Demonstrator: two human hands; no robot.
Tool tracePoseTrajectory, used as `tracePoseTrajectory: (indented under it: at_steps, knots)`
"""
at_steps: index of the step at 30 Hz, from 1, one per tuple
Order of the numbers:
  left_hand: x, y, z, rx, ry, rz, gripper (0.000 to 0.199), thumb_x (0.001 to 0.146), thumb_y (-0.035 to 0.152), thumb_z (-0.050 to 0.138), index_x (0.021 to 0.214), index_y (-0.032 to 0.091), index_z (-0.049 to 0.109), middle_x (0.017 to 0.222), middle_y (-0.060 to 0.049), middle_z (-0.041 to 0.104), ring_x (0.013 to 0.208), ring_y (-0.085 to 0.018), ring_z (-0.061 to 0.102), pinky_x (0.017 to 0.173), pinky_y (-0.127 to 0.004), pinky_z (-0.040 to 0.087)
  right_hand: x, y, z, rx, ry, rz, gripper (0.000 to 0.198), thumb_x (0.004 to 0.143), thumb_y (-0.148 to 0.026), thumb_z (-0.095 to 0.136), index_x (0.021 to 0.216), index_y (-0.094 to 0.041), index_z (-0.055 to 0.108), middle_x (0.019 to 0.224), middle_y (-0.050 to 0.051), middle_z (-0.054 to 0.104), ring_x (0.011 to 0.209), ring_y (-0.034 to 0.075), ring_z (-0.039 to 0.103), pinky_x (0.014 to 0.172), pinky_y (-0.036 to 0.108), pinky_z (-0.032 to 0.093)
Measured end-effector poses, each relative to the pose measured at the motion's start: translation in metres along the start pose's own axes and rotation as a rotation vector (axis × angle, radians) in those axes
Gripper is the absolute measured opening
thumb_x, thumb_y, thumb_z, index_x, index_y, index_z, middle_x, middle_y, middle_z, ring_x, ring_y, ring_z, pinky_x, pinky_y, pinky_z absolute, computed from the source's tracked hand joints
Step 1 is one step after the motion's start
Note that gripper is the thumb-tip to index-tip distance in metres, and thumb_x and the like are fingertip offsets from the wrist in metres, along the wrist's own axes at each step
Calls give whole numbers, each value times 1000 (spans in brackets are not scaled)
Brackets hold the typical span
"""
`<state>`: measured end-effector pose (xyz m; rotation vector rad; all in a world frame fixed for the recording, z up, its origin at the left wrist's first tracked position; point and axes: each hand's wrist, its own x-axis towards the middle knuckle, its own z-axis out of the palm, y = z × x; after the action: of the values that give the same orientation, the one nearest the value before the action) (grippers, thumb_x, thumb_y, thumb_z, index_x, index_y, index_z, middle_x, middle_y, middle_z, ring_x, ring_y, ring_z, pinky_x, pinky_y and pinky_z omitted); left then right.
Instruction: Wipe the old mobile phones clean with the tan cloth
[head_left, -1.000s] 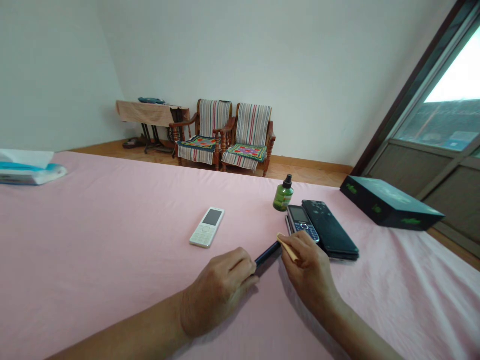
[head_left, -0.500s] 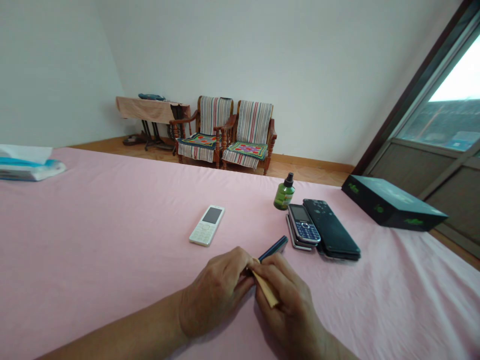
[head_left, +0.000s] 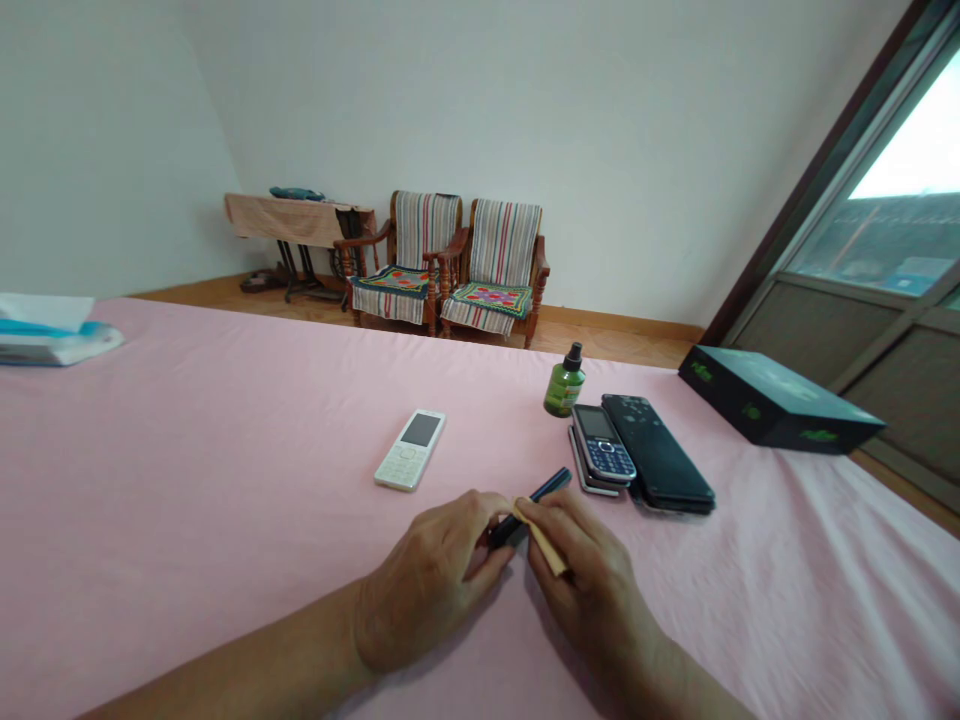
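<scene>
The slim dark device points toward two o'clock, near end gripped in the left hand. The right hand pinches a folded yellow cloth, now slightly farther from the left fingers, suggesting back-and-forth rubbing. Beneath, soft creased pink sheet; glossy white phone at ten o'clock, green bottle at one.

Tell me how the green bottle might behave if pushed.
The green bottle would probably tip if pushed high, since it stands upright, taller than wide. Its rounded body could roll once down, and its glossy sides may feel slippery.
</scene>
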<state>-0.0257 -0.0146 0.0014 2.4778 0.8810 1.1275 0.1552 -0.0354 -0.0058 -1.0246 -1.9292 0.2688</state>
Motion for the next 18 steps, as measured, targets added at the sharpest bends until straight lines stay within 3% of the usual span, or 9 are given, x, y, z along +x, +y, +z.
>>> tracePoseTrajectory:
  at_steps: [8, 15, 18]
  knots:
    - [4, -2, -5, 75, -103, 118, 11, 95, 8, 50, 88, 16, 53, 84, -4, 57, 78, -17, 57, 69, -25, 46, 7, 25, -14, -175, 107, 65, 26, 88, -5, 48, 107, -11, 66, 84, 8, 61, 77, 18, 60, 70, 30, 49]
    - [15, -19, -34, 86, -180, 22, 12, 91, 8, 53, 83, 17, 52, 81, -3, 55, 74, -17, 55, 67, -26, 42, 8, 36, -28, -300, 116, 179, 19, 88, -15, 53, 95, -11, 70, 81, 8, 61, 74, 20, 60, 68, 32, 48]
    - [18, -23, -43, 81, -215, -1, 13, 91, 8, 53, 80, 17, 53, 80, -3, 56, 72, -16, 55, 66, -26, 42, 10, 35, -27, -264, 168, 165, 20, 89, -17, 52, 98, -10, 70, 82, 8, 62, 74, 19, 60, 68, 30, 47]
